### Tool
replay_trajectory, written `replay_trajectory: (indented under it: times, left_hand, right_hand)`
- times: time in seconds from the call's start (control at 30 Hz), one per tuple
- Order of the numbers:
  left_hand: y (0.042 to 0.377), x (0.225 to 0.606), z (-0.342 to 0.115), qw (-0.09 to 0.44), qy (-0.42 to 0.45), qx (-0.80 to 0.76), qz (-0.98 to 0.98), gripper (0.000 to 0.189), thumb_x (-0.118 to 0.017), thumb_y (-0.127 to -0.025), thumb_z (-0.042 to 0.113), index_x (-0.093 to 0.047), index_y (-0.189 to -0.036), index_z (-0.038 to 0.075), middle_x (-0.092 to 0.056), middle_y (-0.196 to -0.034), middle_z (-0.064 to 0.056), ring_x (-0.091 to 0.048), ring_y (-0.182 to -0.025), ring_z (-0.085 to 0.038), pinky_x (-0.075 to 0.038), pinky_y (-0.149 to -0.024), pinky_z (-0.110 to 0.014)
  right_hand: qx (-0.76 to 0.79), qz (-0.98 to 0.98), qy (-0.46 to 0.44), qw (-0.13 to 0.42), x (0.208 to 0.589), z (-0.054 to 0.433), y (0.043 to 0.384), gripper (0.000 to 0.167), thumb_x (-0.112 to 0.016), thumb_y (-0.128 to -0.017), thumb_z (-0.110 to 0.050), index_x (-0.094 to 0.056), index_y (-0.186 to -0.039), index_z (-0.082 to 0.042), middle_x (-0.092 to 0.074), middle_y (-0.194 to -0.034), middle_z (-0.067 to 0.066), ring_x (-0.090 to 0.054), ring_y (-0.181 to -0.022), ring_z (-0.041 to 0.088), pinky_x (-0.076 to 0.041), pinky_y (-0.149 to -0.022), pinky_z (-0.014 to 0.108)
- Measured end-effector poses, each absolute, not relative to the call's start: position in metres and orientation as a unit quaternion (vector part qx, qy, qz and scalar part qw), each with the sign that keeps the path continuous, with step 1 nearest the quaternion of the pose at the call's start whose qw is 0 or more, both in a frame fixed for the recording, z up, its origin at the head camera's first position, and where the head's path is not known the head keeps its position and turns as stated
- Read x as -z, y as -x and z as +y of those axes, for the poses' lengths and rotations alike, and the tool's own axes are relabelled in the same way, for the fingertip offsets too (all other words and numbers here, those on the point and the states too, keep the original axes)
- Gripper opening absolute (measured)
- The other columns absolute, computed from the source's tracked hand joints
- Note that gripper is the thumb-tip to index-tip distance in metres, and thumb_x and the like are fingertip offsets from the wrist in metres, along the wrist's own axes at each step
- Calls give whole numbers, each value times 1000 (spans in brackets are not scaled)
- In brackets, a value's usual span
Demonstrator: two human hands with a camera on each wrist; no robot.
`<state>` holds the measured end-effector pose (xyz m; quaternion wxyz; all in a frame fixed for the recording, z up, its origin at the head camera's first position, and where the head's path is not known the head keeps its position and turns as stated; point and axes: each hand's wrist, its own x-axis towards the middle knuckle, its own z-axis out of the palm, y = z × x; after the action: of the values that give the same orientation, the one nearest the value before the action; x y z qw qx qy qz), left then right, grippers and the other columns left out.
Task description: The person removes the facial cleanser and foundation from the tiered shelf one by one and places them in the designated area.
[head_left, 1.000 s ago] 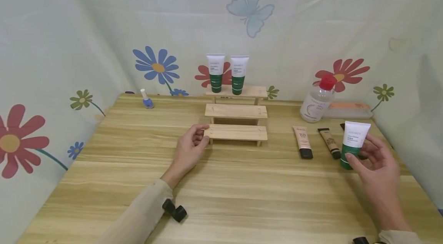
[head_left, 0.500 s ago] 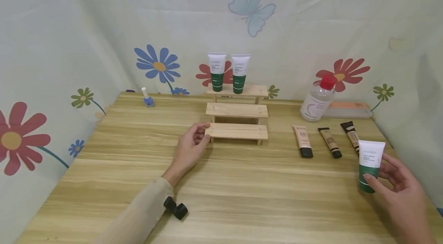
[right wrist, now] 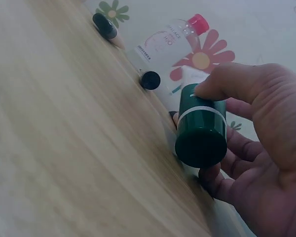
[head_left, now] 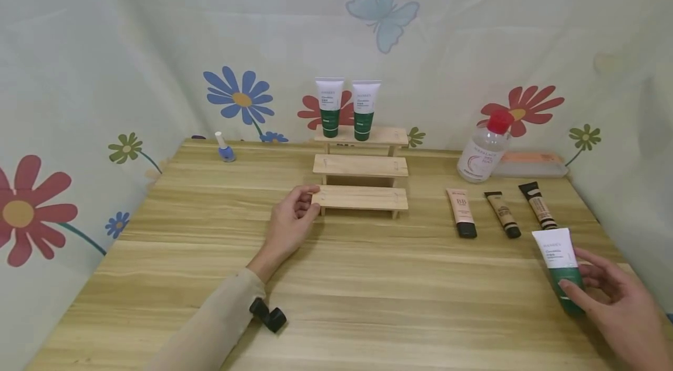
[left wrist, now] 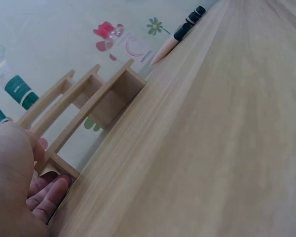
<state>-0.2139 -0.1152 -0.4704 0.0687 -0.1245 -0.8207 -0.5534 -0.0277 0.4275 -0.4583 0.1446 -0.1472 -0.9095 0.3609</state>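
A three-step wooden display rack (head_left: 363,198) stands at the middle of the table, and my left hand (head_left: 289,225) grips the left end of its lowest step. In the left wrist view the thumb side is above that step and the curled fingers (left wrist: 52,195) are under it. My right hand (head_left: 617,295) holds a white-and-green squeeze tube (head_left: 561,266) at the right, tilted, between thumb and fingers. The right wrist view shows its dark green cap (right wrist: 201,143) toward the camera. Two matching tubes (head_left: 329,108) stand cap-down on the top step.
Right of the rack lie a pink BB cream tube (head_left: 460,210), a tan tube (head_left: 502,213) and a black-and-tan tube (head_left: 537,203). Behind them are a red-capped clear bottle (head_left: 481,152) and a flat box (head_left: 531,165). A blue nail polish bottle (head_left: 226,152) stands back left.
My right hand has moved toward the table's near right side with the squeeze tube, which now leans to the left at its top. The left hand keeps its grip on the rack.
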Motion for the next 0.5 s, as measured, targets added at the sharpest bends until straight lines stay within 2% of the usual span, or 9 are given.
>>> replay_trajectory:
  times: [0.1,0.2,0.3,0.33,0.4,0.5]
  left_hand:
    - [213,470,-115,70,125,555,-820,31,-71,-108,9,-71,-139,12,-72,-117,-11,-73,-98,-22,-59,-80,-22]
    - [213,469,-116,71,126,555,-819,32,-70,-108,10,-71,-140,13,-72,-117,-10,-72,-98,-22,-59,-80,-23]
    - [212,469,-115,70,127,556,-819,33,-69,-108,11,-71,-141,13,-72,-117,-10,-72,-97,-22,-59,-80,-24]
    - [212,469,-115,70,127,556,-819,33,-69,-109,12,-71,-141,14,-72,-117,-10,-71,-97,-22,-59,-80,-24]
    - [212,468,-115,70,128,555,-819,33,-69,-109,12,-71,-141,14,-73,-117,-10,-71,-96,-22,-59,-79,-24]
    - [212,468,-115,69,127,555,-820,33,-69,-109,11,-71,-141,14,-73,-116,-10,-71,-96,-22,-58,-78,-24]
  right_hand:
    - [-352,-917,130,133,458,428,28,64,-84,-102,-18,-56,-156,3,-60,-108,-27,-53,-93,-12,-48,-70,7]
    - [-344,-923,115,128,457,427,28,60,-84,-102,-18,-59,-152,6,-70,-111,-4,-52,-90,-15,-50,-66,11]
    - [-335,-927,117,123,457,426,29,59,-83,-103,-20,-59,-151,6,-69,-118,20,-50,-88,-16,-50,-65,13]
    - [-333,-927,121,121,457,426,29,60,-83,-104,-21,-59,-151,6,-69,-121,24,-50,-88,-17,-50,-65,13]
    - [-334,-927,125,120,458,427,29,60,-82,-104,-22,-58,-152,6,-68,-123,26,-49,-88,-17,-50,-65,12]
    - [-331,-927,129,122,459,427,28,60,-81,-105,-22,-58,-152,7,-68,-122,20,-49,-89,-18,-50,-66,11]
